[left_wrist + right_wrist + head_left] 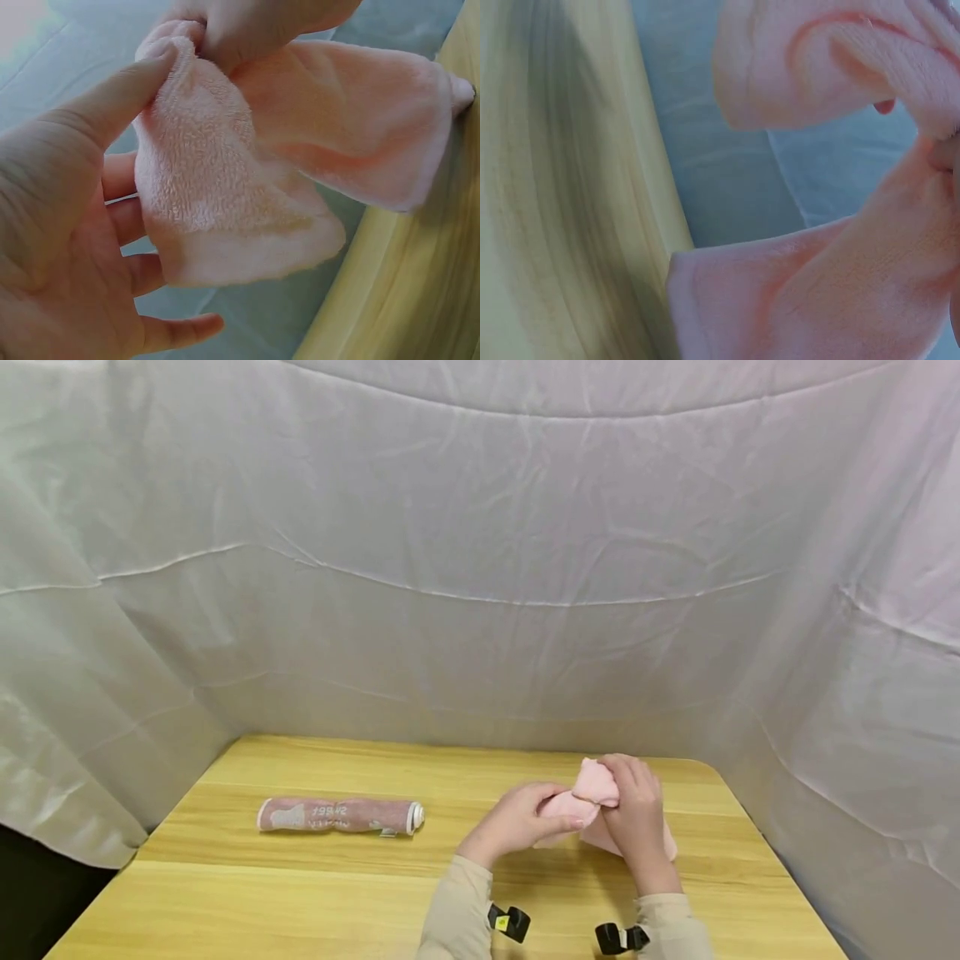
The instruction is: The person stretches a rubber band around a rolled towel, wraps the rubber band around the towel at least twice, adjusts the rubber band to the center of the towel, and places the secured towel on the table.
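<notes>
Both hands hold a pink towel [597,782] above the right part of the table. My left hand [517,817] pinches one part of it, thumb on top and fingers beneath, as the left wrist view shows with the fuzzy towel [202,150] hanging down. My right hand [636,802] grips the towel's bunched middle, close beside the left fingertips. In the right wrist view two lengths of the towel [832,300] spread away from the grip, and only a bit of the right hand shows at the edge.
A rolled dusty-pink towel [341,815] with white lettering and a white edge lies on the left part of the wooden table [262,902]. Grey-white fabric [480,568] hangs behind the table and at both sides.
</notes>
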`<state>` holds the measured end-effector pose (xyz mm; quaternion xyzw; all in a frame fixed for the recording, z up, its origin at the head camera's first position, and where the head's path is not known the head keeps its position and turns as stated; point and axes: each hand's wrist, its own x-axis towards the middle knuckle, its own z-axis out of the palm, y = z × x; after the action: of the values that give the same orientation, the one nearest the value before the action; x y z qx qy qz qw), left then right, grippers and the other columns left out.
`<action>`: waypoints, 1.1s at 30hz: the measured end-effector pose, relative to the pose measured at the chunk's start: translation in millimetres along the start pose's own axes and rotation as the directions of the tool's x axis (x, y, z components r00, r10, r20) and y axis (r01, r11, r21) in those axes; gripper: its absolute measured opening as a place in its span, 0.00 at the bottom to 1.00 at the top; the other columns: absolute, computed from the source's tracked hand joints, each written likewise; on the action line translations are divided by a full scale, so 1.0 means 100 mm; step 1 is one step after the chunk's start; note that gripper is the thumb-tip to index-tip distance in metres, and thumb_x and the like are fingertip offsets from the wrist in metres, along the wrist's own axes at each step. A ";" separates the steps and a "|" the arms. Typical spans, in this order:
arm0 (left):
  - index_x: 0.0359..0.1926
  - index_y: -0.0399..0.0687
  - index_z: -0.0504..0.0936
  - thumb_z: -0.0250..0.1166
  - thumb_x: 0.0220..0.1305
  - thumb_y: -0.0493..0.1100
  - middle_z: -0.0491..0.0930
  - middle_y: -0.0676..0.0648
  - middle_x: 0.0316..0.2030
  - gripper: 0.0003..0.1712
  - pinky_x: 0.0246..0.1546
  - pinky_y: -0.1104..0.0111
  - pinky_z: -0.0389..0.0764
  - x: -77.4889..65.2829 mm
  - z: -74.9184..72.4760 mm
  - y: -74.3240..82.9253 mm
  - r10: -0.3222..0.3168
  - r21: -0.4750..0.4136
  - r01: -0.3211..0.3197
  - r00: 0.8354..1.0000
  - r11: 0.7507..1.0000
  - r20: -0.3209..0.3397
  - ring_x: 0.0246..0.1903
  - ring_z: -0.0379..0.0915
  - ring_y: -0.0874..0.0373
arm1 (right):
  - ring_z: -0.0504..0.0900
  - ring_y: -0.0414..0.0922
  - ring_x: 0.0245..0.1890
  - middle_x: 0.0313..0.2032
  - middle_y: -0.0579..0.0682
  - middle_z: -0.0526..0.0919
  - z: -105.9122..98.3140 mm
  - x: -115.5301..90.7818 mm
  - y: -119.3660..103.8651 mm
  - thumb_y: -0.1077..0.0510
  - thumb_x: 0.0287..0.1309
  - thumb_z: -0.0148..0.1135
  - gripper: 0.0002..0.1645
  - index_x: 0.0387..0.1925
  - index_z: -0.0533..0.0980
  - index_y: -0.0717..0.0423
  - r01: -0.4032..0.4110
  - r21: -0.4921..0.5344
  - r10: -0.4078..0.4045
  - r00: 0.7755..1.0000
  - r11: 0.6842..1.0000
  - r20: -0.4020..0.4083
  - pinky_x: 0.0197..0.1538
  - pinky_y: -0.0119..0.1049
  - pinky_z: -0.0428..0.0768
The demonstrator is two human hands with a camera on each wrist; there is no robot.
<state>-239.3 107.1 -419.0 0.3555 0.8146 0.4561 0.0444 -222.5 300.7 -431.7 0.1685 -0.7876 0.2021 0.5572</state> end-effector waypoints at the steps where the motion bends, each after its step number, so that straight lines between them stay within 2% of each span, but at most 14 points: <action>1: 0.51 0.51 0.83 0.69 0.57 0.60 0.84 0.54 0.41 0.26 0.37 0.76 0.75 0.00 0.00 0.00 0.001 -0.004 -0.001 1.000 1.000 -0.010 0.35 0.73 0.70 | 0.77 0.56 0.37 0.36 0.58 0.81 0.01 0.00 0.00 0.71 0.37 0.62 0.18 0.37 0.78 0.62 -0.001 -0.003 0.001 1.000 1.000 0.006 0.39 0.51 0.69; 3: 0.46 0.51 0.84 0.70 0.55 0.60 0.84 0.55 0.36 0.24 0.33 0.76 0.74 0.00 -0.01 -0.01 0.003 0.011 -0.002 0.999 1.000 -0.041 0.32 0.72 0.70 | 0.77 0.57 0.37 0.36 0.58 0.81 0.02 0.00 -0.01 0.71 0.38 0.62 0.17 0.37 0.78 0.62 -0.002 -0.007 0.003 1.000 1.000 0.027 0.39 0.51 0.70; 6: 0.40 0.53 0.85 0.69 0.55 0.61 0.83 0.57 0.33 0.20 0.30 0.77 0.71 0.00 -0.03 -0.03 0.020 0.098 -0.009 0.994 0.995 -0.112 0.30 0.71 0.69 | 0.78 0.56 0.36 0.35 0.58 0.81 0.03 0.00 0.00 0.72 0.39 0.64 0.18 0.38 0.78 0.62 -0.011 0.000 0.011 0.997 1.000 0.078 0.40 0.52 0.73; 8: 0.38 0.55 0.85 0.69 0.56 0.62 0.83 0.57 0.33 0.19 0.30 0.76 0.71 -0.01 -0.04 -0.03 0.038 0.176 -0.009 0.986 0.984 -0.161 0.30 0.72 0.68 | 0.79 0.56 0.36 0.36 0.57 0.82 0.02 0.00 0.01 0.72 0.38 0.66 0.20 0.39 0.78 0.61 -0.034 0.011 0.032 0.991 0.999 0.133 0.40 0.51 0.74; 10: 0.38 0.56 0.86 0.68 0.56 0.62 0.84 0.58 0.34 0.18 0.33 0.75 0.72 -0.02 -0.06 -0.02 0.052 0.239 -0.003 0.979 0.971 -0.199 0.32 0.74 0.67 | 0.79 0.53 0.38 0.37 0.55 0.83 0.00 0.00 0.02 0.72 0.37 0.69 0.23 0.41 0.79 0.59 -0.074 0.028 0.066 0.975 0.997 0.212 0.42 0.49 0.75; 12: 0.38 0.58 0.86 0.68 0.56 0.62 0.85 0.59 0.34 0.17 0.35 0.72 0.73 -0.03 -0.07 -0.02 0.066 0.290 0.003 0.972 0.957 -0.228 0.33 0.76 0.66 | 0.79 0.54 0.42 0.41 0.55 0.83 -0.03 0.01 0.02 0.70 0.37 0.72 0.28 0.46 0.78 0.58 -0.117 0.050 0.097 0.947 0.992 0.305 0.45 0.49 0.75; 15: 0.36 0.60 0.85 0.67 0.56 0.63 0.84 0.60 0.31 0.16 0.37 0.69 0.74 -0.04 -0.08 -0.03 0.078 0.348 0.014 0.966 0.938 -0.247 0.32 0.76 0.65 | 0.77 0.54 0.51 0.50 0.56 0.81 -0.10 0.04 0.00 0.68 0.37 0.74 0.37 0.56 0.75 0.57 -0.194 0.097 0.131 0.885 0.976 0.447 0.52 0.52 0.74; 17: 0.35 0.61 0.84 0.66 0.57 0.64 0.83 0.62 0.29 0.16 0.38 0.67 0.74 -0.04 -0.08 -0.05 0.083 0.380 0.019 0.964 0.925 -0.251 0.30 0.74 0.66 | 0.74 0.56 0.56 0.55 0.57 0.78 -0.13 0.06 -0.03 0.68 0.38 0.74 0.42 0.61 0.72 0.56 -0.216 0.127 0.123 0.851 0.968 0.510 0.56 0.56 0.71; 19: 0.34 0.62 0.84 0.65 0.57 0.63 0.82 0.62 0.27 0.15 0.38 0.68 0.73 -0.05 -0.09 -0.05 0.087 0.401 0.022 0.964 0.916 -0.250 0.29 0.72 0.67 | 0.71 0.56 0.59 0.59 0.56 0.76 -0.16 0.09 -0.06 0.69 0.39 0.72 0.44 0.63 0.71 0.54 -0.225 0.162 0.101 0.828 0.961 0.552 0.58 0.59 0.69; 23: 0.33 0.61 0.83 0.67 0.57 0.60 0.81 0.62 0.26 0.12 0.36 0.70 0.70 -0.05 -0.10 -0.04 0.099 0.422 0.009 0.967 0.906 -0.233 0.28 0.69 0.67 | 0.74 0.54 0.58 0.56 0.52 0.79 -0.18 0.11 -0.08 0.69 0.40 0.70 0.37 0.57 0.76 0.51 -0.204 0.181 0.067 0.819 0.962 0.570 0.58 0.56 0.72; 27: 0.34 0.58 0.83 0.68 0.58 0.58 0.79 0.60 0.26 0.12 0.33 0.73 0.66 -0.05 -0.10 -0.02 0.078 0.398 0.008 0.977 0.917 -0.200 0.28 0.67 0.67 | 0.78 0.49 0.50 0.47 0.47 0.84 -0.19 0.09 -0.09 0.68 0.42 0.71 0.27 0.48 0.80 0.51 -0.195 0.110 0.101 0.822 0.975 0.561 0.51 0.49 0.77; 30: 0.38 0.57 0.82 0.68 0.56 0.61 0.79 0.59 0.28 0.16 0.32 0.73 0.66 -0.05 -0.08 -0.01 0.041 0.377 0.033 0.982 0.926 -0.185 0.28 0.68 0.67 | 0.79 0.49 0.46 0.44 0.48 0.84 -0.18 0.08 -0.10 0.67 0.41 0.73 0.24 0.45 0.80 0.54 -0.191 0.055 0.132 0.833 0.980 0.537 0.47 0.49 0.78; 33: 0.44 0.57 0.82 0.68 0.55 0.63 0.80 0.58 0.31 0.22 0.34 0.71 0.67 -0.04 -0.06 0.00 0.013 0.387 0.060 0.983 0.920 -0.184 0.30 0.69 0.66 | 0.80 0.50 0.44 0.42 0.50 0.84 -0.15 0.08 -0.10 0.66 0.39 0.74 0.24 0.44 0.80 0.56 -0.188 0.022 0.152 0.853 0.982 0.499 0.46 0.51 0.78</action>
<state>-238.4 100.6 -416.3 0.3039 0.8941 0.3144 -0.0970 -207.7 298.9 -418.7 0.1638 -0.9082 0.2278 0.3106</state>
